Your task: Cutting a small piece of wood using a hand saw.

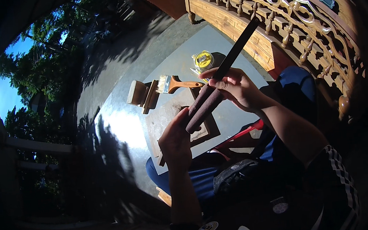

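My left hand (175,137) is closed around the lower end of a brown sandpaper sheet (206,109), which is curled into a roll with a seam along it. Out of its upper end slants a long, flat dark bar (242,43), perhaps a file; its exact kind is hard to tell in the shade. My right hand (241,91) pinches the bar and the sandpaper's upper end between thumb and fingers. Below both hands lies a square wooden piece (160,117) with a raised edge, partly hidden by my left hand.
A pale board (232,121) lies before me. On it are a paintbrush (181,84), a yellow tape measure (203,60), a wooden block (136,93) and a wooden strip (150,98). Carved wooden furniture (245,17) with turned spindles stands at the right. A red object (255,126) lies near my legs.
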Demonstrator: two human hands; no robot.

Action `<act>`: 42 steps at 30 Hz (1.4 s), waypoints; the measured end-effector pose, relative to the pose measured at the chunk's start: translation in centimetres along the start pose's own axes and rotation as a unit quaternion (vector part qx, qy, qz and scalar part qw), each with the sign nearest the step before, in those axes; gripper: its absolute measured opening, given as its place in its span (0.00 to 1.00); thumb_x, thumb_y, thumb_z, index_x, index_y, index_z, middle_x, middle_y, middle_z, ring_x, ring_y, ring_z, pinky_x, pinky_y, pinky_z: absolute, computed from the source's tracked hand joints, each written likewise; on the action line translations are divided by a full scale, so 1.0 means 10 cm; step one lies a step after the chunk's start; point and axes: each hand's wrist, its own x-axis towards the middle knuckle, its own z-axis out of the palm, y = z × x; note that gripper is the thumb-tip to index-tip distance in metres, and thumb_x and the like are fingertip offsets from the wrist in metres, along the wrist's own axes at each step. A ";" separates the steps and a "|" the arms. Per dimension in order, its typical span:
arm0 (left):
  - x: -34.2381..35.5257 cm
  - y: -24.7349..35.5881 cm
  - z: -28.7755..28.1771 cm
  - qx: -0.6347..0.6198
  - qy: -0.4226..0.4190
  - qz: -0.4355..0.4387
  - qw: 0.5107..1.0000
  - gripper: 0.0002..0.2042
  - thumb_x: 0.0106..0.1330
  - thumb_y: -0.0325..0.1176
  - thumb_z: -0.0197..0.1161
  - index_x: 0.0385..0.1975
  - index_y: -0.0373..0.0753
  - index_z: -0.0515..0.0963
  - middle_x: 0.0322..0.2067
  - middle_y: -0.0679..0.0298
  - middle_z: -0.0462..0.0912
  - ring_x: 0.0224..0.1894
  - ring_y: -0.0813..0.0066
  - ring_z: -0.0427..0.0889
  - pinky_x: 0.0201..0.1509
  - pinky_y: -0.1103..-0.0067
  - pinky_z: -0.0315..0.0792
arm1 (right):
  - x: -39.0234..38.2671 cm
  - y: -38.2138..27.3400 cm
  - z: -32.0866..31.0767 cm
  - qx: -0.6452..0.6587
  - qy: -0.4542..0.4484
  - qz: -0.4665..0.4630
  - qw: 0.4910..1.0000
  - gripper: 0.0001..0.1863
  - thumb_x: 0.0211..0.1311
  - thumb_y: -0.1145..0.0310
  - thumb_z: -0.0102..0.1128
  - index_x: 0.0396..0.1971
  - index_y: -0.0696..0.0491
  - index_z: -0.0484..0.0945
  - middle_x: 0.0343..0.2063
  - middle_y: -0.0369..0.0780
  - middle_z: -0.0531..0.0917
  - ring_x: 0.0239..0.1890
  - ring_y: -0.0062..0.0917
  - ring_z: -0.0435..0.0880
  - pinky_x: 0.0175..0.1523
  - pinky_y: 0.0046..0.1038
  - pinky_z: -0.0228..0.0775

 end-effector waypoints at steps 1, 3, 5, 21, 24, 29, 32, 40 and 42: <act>0.00 0.00 0.00 -0.009 0.002 -0.002 1.000 0.20 0.67 0.17 0.60 0.59 0.24 0.77 0.50 0.47 0.84 0.48 0.61 0.87 0.48 0.69 0.86 | 0.00 0.01 -0.01 0.000 0.000 0.000 1.000 0.15 0.76 0.74 0.53 0.59 0.55 0.79 0.48 0.40 0.85 0.49 0.22 0.87 0.53 0.24 0.83; 0.00 -0.02 -0.02 -0.021 0.015 -0.018 0.999 0.20 0.66 0.16 0.60 0.59 0.25 0.77 0.50 0.48 0.84 0.48 0.61 0.87 0.48 0.69 0.86 | 0.00 0.02 -0.05 -0.002 -0.018 0.018 1.000 0.15 0.77 0.70 0.53 0.59 0.54 0.78 0.46 0.44 0.86 0.46 0.26 0.89 0.44 0.27 0.87; 0.01 -0.02 -0.05 -0.033 0.028 -0.034 0.998 0.20 0.66 0.16 0.60 0.59 0.25 0.77 0.50 0.48 0.84 0.47 0.62 0.87 0.48 0.69 0.86 | 0.00 0.01 -0.04 0.012 -0.015 0.014 1.000 0.15 0.77 0.69 0.54 0.59 0.52 0.79 0.45 0.42 0.86 0.45 0.24 0.89 0.43 0.27 0.88; 0.02 -0.02 -0.18 -0.177 -0.052 -0.112 0.976 0.24 0.71 0.34 0.62 0.60 0.21 0.72 0.49 0.44 0.83 0.46 0.54 0.88 0.50 0.65 0.86 | -0.01 0.04 -0.07 -0.045 -0.045 -0.027 0.998 0.13 0.74 0.75 0.56 0.54 0.52 0.82 0.46 0.35 0.84 0.49 0.17 0.83 0.52 0.21 0.77; 0.04 -0.02 -0.12 -0.158 -0.049 -0.168 0.972 0.22 0.75 0.35 0.58 0.60 0.22 0.72 0.48 0.44 0.84 0.46 0.55 0.89 0.50 0.64 0.86 | -0.02 0.06 -0.06 -0.049 -0.066 -0.034 0.996 0.11 0.74 0.75 0.57 0.51 0.52 0.83 0.45 0.32 0.85 0.48 0.15 0.82 0.53 0.20 0.74; 0.02 -0.01 -0.11 -0.102 -0.064 -0.205 0.971 0.18 0.79 0.32 0.54 0.59 0.22 0.74 0.48 0.46 0.84 0.45 0.60 0.89 0.47 0.68 0.87 | -0.01 0.06 -0.06 -0.064 -0.086 -0.024 0.994 0.14 0.71 0.81 0.57 0.51 0.52 0.85 0.51 0.38 0.86 0.56 0.22 0.82 0.61 0.26 0.75; 0.02 0.01 -0.07 -0.028 -0.062 -0.177 0.982 0.17 0.78 0.30 0.56 0.58 0.23 0.77 0.45 0.49 0.86 0.44 0.64 0.89 0.44 0.73 0.87 | -0.01 0.10 -0.09 -0.058 -0.091 -0.040 0.993 0.13 0.71 0.79 0.59 0.50 0.52 0.85 0.51 0.39 0.86 0.57 0.23 0.82 0.62 0.27 0.75; -0.04 -0.01 0.03 0.042 -0.025 -0.147 0.988 0.12 0.71 0.23 0.66 0.51 0.29 0.84 0.40 0.56 0.89 0.41 0.75 0.87 0.47 0.81 0.80 | -0.03 0.03 0.02 -0.092 -0.123 0.041 0.987 0.12 0.60 0.73 0.74 0.42 0.59 0.86 0.38 0.41 0.89 0.44 0.23 0.87 0.54 0.24 0.76; -0.05 -0.09 0.04 0.050 -0.022 -0.133 0.990 0.12 0.71 0.23 0.66 0.51 0.29 0.84 0.39 0.56 0.89 0.41 0.75 0.87 0.46 0.81 0.81 | -0.03 0.03 -0.01 -0.070 -0.119 0.052 0.989 0.10 0.59 0.74 0.75 0.40 0.59 0.86 0.36 0.41 0.88 0.43 0.22 0.86 0.52 0.24 0.77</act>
